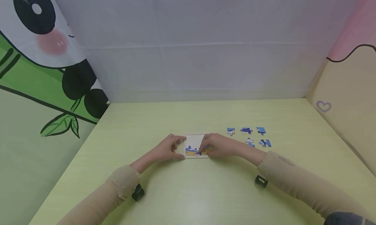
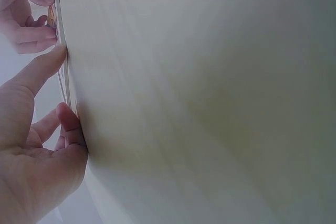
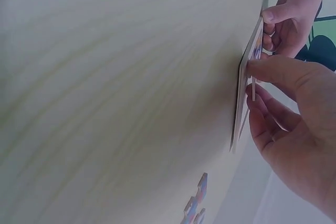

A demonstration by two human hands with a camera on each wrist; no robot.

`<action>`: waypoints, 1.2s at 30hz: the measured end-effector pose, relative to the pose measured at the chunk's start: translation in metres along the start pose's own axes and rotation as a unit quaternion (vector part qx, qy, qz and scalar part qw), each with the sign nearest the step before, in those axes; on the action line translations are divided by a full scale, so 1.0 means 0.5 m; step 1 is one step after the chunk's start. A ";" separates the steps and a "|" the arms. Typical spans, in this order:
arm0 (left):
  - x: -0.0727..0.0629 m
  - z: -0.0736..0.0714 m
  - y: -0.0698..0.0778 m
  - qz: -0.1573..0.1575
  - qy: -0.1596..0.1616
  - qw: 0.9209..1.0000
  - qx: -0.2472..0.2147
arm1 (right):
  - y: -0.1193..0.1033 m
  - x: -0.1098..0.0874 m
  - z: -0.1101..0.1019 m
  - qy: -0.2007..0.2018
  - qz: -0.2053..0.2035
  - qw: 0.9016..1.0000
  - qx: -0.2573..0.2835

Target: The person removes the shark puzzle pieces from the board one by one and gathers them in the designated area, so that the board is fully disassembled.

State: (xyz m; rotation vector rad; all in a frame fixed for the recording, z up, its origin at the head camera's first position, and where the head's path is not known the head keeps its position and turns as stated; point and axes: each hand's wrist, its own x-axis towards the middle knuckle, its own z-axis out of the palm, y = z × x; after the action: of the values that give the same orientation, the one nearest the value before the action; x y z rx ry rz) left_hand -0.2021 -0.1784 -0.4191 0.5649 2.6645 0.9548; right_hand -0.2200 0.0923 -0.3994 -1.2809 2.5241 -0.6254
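A white puzzle tray [image 1: 194, 139] lies flat on the table, with blue and orange pieces fitted along its near side. My left hand [image 1: 168, 148] grips the tray's left side, thumb at the near corner and a fingertip at the far corner, the other fingers curled. Over the tray's right part, my right hand [image 1: 218, 145] pinches a thin puzzle piece [image 3: 254, 90] between thumb and fingers. That piece stands tilted on edge at the tray in the right wrist view. The right hand hides the tray's right end in the head view.
To the right lie several loose puzzle pieces in two rows, among them a blue one [image 1: 261, 130] and a blue and orange one [image 1: 265, 143]. The pale wooden table [image 1: 188, 189] ends at a white cloth backdrop [image 1: 188, 68], with printed panels at both sides.
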 end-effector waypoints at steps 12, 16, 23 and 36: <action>0.001 0.001 0.001 -0.006 0.002 1.000 0.006 | 0.009 -0.027 0.003 0.059 0.030 0.998 0.023; 0.000 0.001 0.002 -0.010 0.003 1.000 0.010 | 0.015 -0.047 0.004 0.073 0.063 0.995 0.035; -0.001 0.000 0.001 -0.009 0.005 1.000 0.006 | 0.029 -0.094 0.011 0.116 0.082 0.989 0.042; -0.001 0.003 -0.001 -0.005 0.005 1.000 0.010 | 0.054 -0.217 0.015 0.143 0.094 0.984 0.039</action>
State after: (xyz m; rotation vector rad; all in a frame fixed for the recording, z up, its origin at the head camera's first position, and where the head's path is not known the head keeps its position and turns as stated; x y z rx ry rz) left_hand -0.2013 -0.1780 -0.4204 0.5508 2.6861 0.9318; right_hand -0.1725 0.1923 -0.4166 -0.9701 2.7745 -0.9100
